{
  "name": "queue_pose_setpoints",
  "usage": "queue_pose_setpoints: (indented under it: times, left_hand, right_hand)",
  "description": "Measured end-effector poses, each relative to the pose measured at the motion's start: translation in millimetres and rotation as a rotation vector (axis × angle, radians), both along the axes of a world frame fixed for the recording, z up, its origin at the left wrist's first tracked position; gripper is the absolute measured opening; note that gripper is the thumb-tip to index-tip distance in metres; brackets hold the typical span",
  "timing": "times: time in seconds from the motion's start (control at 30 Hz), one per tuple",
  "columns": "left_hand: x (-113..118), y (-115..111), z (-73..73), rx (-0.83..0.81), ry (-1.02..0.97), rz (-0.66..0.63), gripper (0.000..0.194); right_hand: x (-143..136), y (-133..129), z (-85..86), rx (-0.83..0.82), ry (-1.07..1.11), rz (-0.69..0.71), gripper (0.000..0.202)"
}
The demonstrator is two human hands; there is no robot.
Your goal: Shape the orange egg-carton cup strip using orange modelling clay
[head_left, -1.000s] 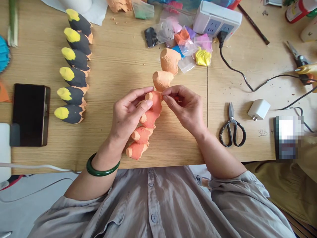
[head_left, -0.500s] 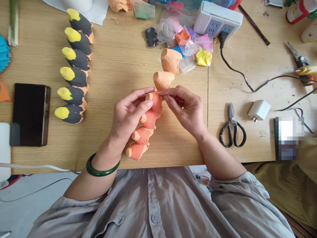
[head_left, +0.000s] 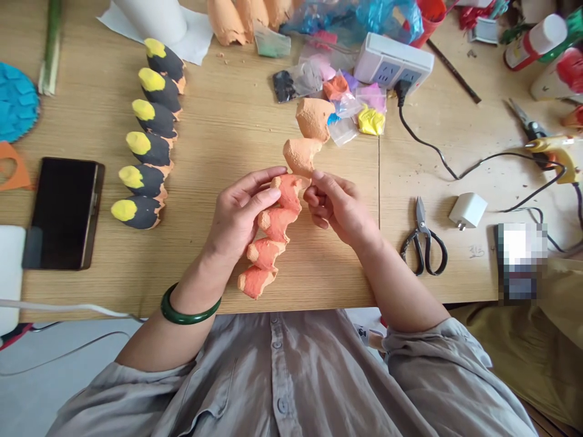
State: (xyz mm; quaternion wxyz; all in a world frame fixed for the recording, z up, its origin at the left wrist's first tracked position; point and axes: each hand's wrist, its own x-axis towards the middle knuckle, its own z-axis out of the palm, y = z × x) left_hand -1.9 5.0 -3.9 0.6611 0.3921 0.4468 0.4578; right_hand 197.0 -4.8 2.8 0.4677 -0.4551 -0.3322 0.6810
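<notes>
Egg-carton strip [head_left: 277,224] pinched by left hand [head_left: 239,209]; right hand [head_left: 339,206] just rolled thumb-up at its edge, grip unclear, pressing perhaps paused.

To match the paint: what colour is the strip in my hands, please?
Strip: four near cups mostly coral, two far ones pale orange. Head view.

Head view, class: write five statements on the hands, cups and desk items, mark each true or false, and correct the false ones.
1. The left hand holds the orange cup strip. True.
2. All six of its cups are coral-coated. False: the two far cups are uncoated.
3. The black-and-yellow cup row lies left of the orange cup strip. True.
4. The scissors lie between the hands. False: the scissors lie right of the right hand.
5. A black plug sits in the white socket block. True.
</notes>
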Motion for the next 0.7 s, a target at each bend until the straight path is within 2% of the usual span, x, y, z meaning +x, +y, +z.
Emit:
queue_pose_setpoints:
  times: [0.1, 0.33, 0.5, 0.7]
  left_hand:
    - [1, 0, -0.3, -0.017, -0.037, -0.047, 0.03]
    - [1, -2, 1.1, -0.078, -0.073, -0.116, 0.042]
    - [0, -2, 4.0, -0.141, -0.106, -0.192, 0.035]
    - [1, -1, 5.0, -0.163, -0.118, -0.221, 0.038]
  right_hand:
    - [-4, -1, -1.2, 0.047, 0.061, 0.003, 0.072]
    - [-8, -6, -4.1, 0.066, 0.02, 0.011, 0.069]
    - [-11, -10, -4.5, 0.096, -0.064, 0.052, 0.07]
    - [-12, -11, -3.8, 0.113, -0.119, 0.051, 0.071]
